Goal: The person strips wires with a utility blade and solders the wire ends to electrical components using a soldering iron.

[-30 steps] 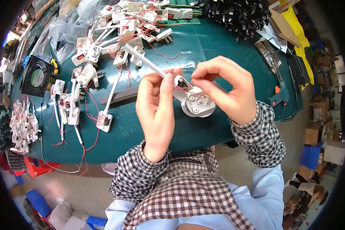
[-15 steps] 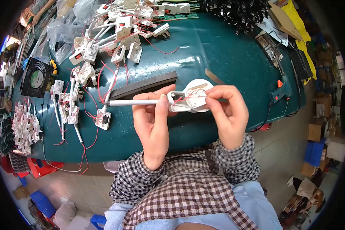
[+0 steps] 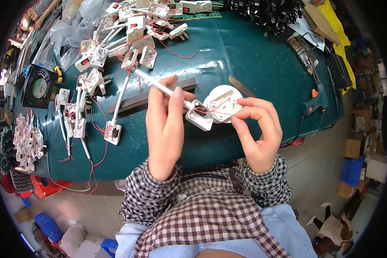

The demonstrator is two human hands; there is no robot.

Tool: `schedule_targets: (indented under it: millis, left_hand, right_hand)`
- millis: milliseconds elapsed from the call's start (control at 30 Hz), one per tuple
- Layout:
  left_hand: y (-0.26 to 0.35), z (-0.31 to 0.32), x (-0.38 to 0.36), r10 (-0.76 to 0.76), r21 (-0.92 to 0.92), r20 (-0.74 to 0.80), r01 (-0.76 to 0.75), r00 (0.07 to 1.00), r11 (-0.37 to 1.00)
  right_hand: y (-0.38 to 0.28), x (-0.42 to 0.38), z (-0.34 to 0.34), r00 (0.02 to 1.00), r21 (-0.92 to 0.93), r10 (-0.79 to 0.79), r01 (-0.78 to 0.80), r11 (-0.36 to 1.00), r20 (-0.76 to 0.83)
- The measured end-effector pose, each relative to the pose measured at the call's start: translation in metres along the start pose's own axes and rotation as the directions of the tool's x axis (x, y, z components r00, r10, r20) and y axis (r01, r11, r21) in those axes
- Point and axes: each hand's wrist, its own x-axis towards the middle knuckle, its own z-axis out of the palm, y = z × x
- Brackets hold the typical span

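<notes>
Between the thumb and fingers of my left hand is a white tube, tilted up to the left. An open white plug housing with a dark part inside sits at its lower end. My right hand pinches the edge of a round white lamp head, which carries a small flat plate. Thin red wires run between housing and lamp head. Both pieces are held above the table, the housing just left of and below the lamp head.
Several white housings with red wires pile up on the green table. A dark metal bar lies behind my left hand. Farther out are a black fan, black cables and a teal-handled tool.
The tube has swung from level to slanting up-left, and its housing has turned downward beside the lamp head. My right hand still pinches the lamp head.
</notes>
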Motion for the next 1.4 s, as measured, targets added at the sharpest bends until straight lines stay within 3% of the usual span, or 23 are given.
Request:
schedule_targets:
  millis: [67,100,133,200,233,267,367,467,533,567,667,733,933,1000,1067,1133,1233,1333,1400]
  left_hand:
    - [0.002,-0.006,0.006,0.054,0.543,0.034,-0.064,0.998,0.838]
    - [0.007,-0.011,-0.001,0.178,0.639,0.029,-0.155,0.984,0.754]
    - [0.016,-0.011,-0.008,0.275,0.637,0.061,-0.249,0.960,0.730]
    - [0.023,-0.009,-0.007,0.538,0.558,0.350,-0.632,0.767,0.538]
    - [0.020,0.000,-0.001,0.587,0.454,0.415,-0.718,0.695,0.528]
    - [0.016,0.005,0.003,0.541,0.399,0.476,-0.719,0.693,0.569]
    - [-0.007,0.009,0.011,0.514,0.322,0.469,-0.681,0.718,0.657]
    - [-0.010,0.006,0.013,0.506,0.286,0.470,-0.667,0.723,0.688]
    - [-0.008,0.004,0.013,0.470,0.275,0.409,-0.596,0.783,0.754]
    - [-0.008,0.004,0.013,0.453,0.282,0.378,-0.567,0.807,0.774]
    - [-0.008,0.008,0.010,0.404,0.269,0.339,-0.499,0.849,0.824]
    - [-0.006,0.010,0.009,0.427,0.275,0.358,-0.530,0.830,0.802]
    - [-0.001,0.015,0.009,0.456,0.348,0.388,-0.585,0.801,0.733]
    - [0.001,0.016,0.010,0.346,0.311,0.320,-0.443,0.882,0.841]
    - [0.001,0.016,0.007,0.334,0.285,0.297,-0.417,0.895,0.863]
    - [0.002,0.016,0.005,0.373,0.353,0.335,-0.482,0.865,0.802]
    - [-0.003,0.020,0.001,0.404,0.397,0.334,-0.515,0.852,0.759]
    - [-0.007,0.021,0.000,0.409,0.397,0.294,-0.499,0.864,0.770]
    - [-0.008,0.021,0.000,0.392,0.399,0.303,-0.489,0.869,0.776]
  right_hand:
    - [0.002,-0.001,0.001,0.998,0.032,0.059,-0.058,0.998,-0.013]
    - [0.005,0.000,0.000,0.996,0.064,0.085,-0.086,0.994,0.005]
    - [0.007,-0.001,0.000,0.993,0.095,0.117,-0.119,0.988,0.025]
    - [0.010,-0.001,0.000,0.987,0.144,0.156,-0.161,0.976,0.043]
    - [0.012,0.000,-0.001,0.982,0.193,0.178,-0.185,0.963,0.057]
    - [0.013,0.001,-0.002,0.983,0.193,0.175,-0.184,0.964,0.062]
    - [0.018,0.004,-0.005,0.974,0.230,0.191,-0.214,0.949,0.117]
    - [0.019,0.006,-0.007,0.927,0.426,0.329,-0.375,0.823,0.180]
    - [0.022,0.008,-0.005,0.925,0.368,0.377,-0.369,0.853,0.052]
    - [0.024,0.009,-0.008,0.944,0.205,0.328,-0.330,0.921,0.047]
    - [0.026,0.012,-0.007,0.969,0.125,0.218,-0.232,0.965,0.119]
    - [0.031,0.018,-0.009,0.981,0.059,0.150,-0.158,0.986,0.127]
    - [0.032,0.042,-0.014,0.940,0.209,0.205,-0.266,0.941,0.273]
    - [0.030,0.041,-0.012,0.940,0.183,0.217,-0.269,0.946,0.262]
    - [0.029,0.042,-0.011,0.969,0.101,0.118,-0.142,0.985,0.215]
    - [0.034,0.051,-0.009,0.974,0.091,0.084,-0.105,0.990,0.213]
    - [0.039,0.065,-0.014,0.918,0.145,0.017,-0.081,0.986,0.396]
    - [0.037,0.070,-0.025,0.853,0.152,0.080,-0.183,0.971,0.515]
    - [0.037,0.075,-0.030,0.833,0.135,0.064,-0.164,0.977,0.550]
